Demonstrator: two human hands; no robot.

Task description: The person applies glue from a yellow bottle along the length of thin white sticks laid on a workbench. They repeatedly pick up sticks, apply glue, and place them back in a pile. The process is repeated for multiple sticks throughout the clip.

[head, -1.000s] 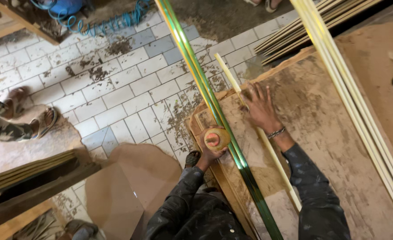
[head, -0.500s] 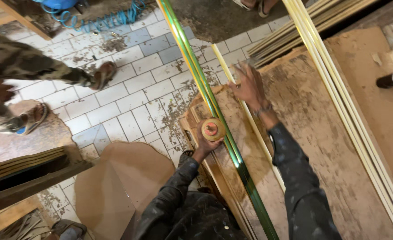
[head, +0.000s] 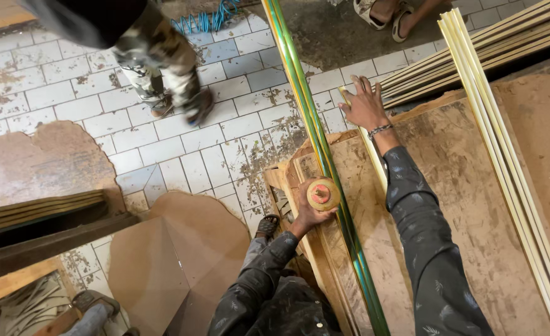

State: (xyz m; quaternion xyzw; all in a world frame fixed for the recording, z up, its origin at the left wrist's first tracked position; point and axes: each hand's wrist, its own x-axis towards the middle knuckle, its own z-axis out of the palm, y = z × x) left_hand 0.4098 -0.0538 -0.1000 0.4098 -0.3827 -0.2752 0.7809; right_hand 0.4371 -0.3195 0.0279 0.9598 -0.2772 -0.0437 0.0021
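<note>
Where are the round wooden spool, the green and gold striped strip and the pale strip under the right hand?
Round wooden spool (head: 323, 194), head view, on its flat face.
Green and gold striped strip (head: 306, 106), head view, on its upper length.
Pale strip (head: 374, 162), head view, on the bare stretch beside the wrist.

One cam only, head-worn, looking almost straight down from standing height. Top of frame is away from the wearer; their sleeves and torso come in from the bottom edge. Mid-range view: left hand (head: 309, 208) sits near centre, right hand (head: 365, 106) reaches further up-frame. Right half is filled by the bench (head: 468, 186), left half by the tiled floor (head: 181, 155) well below it. A long green strip (head: 325, 162) runs top to bottom through the middle. Another person's legs (head: 163, 68) cross the upper left. No 2nd view, so no shared area.
</note>
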